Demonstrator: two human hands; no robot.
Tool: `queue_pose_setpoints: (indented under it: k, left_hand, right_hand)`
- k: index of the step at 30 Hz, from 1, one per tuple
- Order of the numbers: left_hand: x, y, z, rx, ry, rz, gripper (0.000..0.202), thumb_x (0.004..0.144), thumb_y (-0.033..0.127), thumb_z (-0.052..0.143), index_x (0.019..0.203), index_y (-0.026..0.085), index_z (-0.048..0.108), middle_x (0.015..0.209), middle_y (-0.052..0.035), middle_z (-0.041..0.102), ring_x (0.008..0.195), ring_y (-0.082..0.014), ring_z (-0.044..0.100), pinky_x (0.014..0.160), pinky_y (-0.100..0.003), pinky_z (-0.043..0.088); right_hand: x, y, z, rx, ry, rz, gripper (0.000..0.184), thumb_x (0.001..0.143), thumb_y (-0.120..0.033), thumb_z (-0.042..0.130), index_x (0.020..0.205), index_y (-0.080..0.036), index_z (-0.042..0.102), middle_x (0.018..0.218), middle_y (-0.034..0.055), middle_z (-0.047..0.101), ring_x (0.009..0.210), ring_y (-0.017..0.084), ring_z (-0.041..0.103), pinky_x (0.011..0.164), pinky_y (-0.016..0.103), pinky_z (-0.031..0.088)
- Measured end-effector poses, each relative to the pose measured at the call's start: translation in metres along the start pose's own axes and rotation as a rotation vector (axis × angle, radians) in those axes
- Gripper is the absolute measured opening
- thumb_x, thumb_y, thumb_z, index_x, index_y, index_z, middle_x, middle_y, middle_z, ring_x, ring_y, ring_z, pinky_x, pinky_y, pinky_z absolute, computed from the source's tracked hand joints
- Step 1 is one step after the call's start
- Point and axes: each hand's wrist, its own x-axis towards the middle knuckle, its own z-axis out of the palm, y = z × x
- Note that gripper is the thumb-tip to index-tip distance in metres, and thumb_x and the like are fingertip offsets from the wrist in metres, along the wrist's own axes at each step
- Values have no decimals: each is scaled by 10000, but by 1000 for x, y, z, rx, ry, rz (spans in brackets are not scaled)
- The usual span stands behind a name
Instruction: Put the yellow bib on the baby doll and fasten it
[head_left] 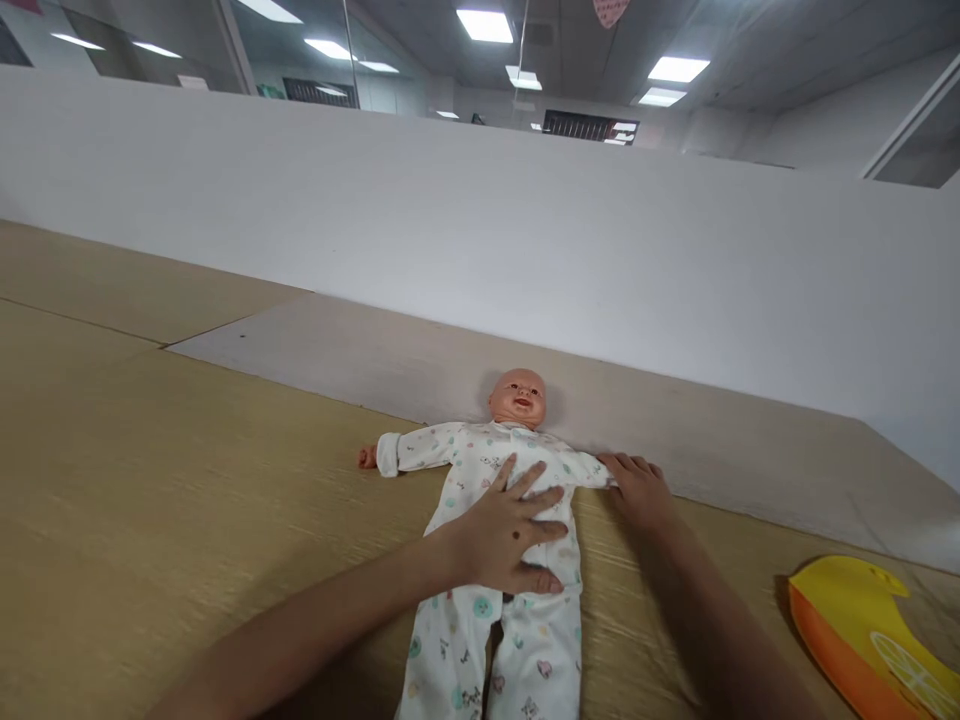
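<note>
A baby doll (517, 400) in a white printed romper (480, 470) lies on its back on the wooden table (150, 480), arms stretched out to the sides. My left hand (506, 530) rests flat on the doll's belly with its fingers spread apart. Over the end of the doll's sleeve on the right side lies my right hand (637, 490), fingers curled down on it and covering the doll's hand.
A white partition wall (480, 230) runs along the table's far edge. A yellow and orange bib (870, 630) lies at the right near the table's front. A paler board (337, 350) covers the table behind the doll.
</note>
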Motion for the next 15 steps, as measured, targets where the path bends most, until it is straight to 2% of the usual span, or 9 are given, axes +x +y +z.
queue_pose_setpoints:
  k: [4,9,12,15]
  left_hand:
    - [-7,-2,10,-43,35,53,651,830,701,308,1310,299,489,1499,2,286,1410,-332,47,1105,-583,-94]
    - [-5,0,19,-101,85,39,665,834,688,336,1369,297,402,1510,-52,256,1403,-362,39,1087,-644,-30]
    - [-2,-2,10,-159,124,4,702,839,665,367,1416,269,323,1528,-128,152,1399,-359,68,1102,-627,81]
    - [0,-14,-6,-161,181,-169,627,904,566,333,1410,195,345,1522,-162,137,1400,-327,96,1123,-554,175]
  right_hand:
    - [21,8,8,-24,56,-88,591,775,-35,334,1309,-251,466,1336,52,462,1201,232,399,982,428,318]
    - [21,7,10,-58,-53,-10,706,740,-28,346,1411,-250,344,1447,44,332,1299,286,305,1017,500,302]
    - [12,4,0,-17,-129,52,682,787,-106,370,1453,-208,264,1495,67,235,1357,342,205,1044,558,260]
    - [6,-11,-14,189,-64,-89,597,879,-244,320,1463,-155,233,1516,69,168,1401,279,128,1111,504,222]
